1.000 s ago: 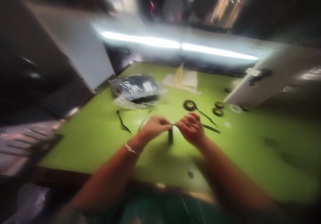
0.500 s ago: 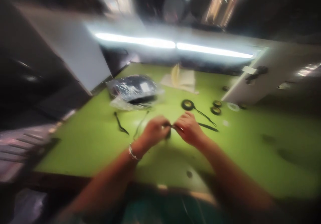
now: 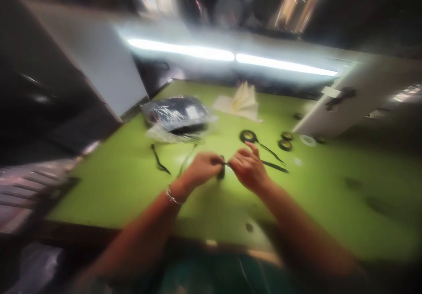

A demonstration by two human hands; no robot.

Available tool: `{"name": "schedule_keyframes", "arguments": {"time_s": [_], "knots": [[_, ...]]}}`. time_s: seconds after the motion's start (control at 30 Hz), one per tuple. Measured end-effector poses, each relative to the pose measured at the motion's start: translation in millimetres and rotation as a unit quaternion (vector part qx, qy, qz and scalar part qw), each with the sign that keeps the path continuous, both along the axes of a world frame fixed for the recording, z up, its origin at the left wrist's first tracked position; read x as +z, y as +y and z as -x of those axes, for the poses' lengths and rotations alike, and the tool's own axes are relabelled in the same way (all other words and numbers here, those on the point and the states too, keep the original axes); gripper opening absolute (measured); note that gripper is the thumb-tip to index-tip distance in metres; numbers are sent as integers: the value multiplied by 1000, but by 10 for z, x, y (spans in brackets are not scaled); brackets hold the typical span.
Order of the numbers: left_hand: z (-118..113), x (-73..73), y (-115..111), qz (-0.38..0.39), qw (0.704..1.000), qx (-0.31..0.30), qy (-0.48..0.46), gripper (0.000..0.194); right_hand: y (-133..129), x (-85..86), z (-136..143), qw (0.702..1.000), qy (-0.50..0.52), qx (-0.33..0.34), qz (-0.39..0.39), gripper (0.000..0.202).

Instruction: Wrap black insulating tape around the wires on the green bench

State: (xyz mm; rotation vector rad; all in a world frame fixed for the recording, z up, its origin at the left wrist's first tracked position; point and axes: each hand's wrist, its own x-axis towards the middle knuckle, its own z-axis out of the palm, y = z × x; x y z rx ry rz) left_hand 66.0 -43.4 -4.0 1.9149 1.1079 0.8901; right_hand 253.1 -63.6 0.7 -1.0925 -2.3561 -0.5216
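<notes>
Near the middle of the green table [image 3: 108, 193], my left hand [image 3: 205, 167] and my right hand [image 3: 248, 167] almost meet. Both pinch a thin dark piece between them. A small black object [image 3: 222, 171] is at my left fingertips, partly hidden. My right index finger points up while the other fingers stay curled. Just behind my right hand lie a large roll of black tape [image 3: 248, 136] with a dark cord [image 3: 271, 151] beside it, and a black strip [image 3: 275, 167].
A clear plastic bag with dark contents [image 3: 180, 114] lies at the back left, an open paper booklet [image 3: 245, 103] at the back centre. Two small tape rolls [image 3: 285, 145] and a white ring [image 3: 307, 140] are to the right. A black strap [image 3: 160, 160] lies left.
My right index finger has lifted, and my left hand has shifted slightly left. More of the small black object shows. The booklet's pages have fanned out to the right.
</notes>
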Motion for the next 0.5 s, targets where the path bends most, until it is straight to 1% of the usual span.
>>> {"name": "schedule_keyframes", "arguments": {"time_s": [0.13, 0.23, 0.3, 0.33, 0.43, 0.5], "knots": [[-18, 7, -2, 10, 1000, -17, -7, 14, 26, -49, -20, 1000, 0, -6, -28, 25], [-48, 22, -17, -38, 999, 9, 27, 8, 37, -71, -24, 999, 16, 4, -37, 24], [-66, 14, -21, -72, 996, 24, 40, 7, 37, -73, -20, 999, 28, 12, -42, 24], [-76, 3, -20, -75, 996, 27, 36, 8, 36, -70, -19, 998, 32, 14, -44, 25], [-103, -50, -9, -45, 999, 29, -10, 10, 37, -51, -26, 998, 40, 23, -46, 25], [-119, -76, -4, -9, 998, 23, -50, 9, 41, -37, -37, 998, 44, 28, -41, 25]]}}
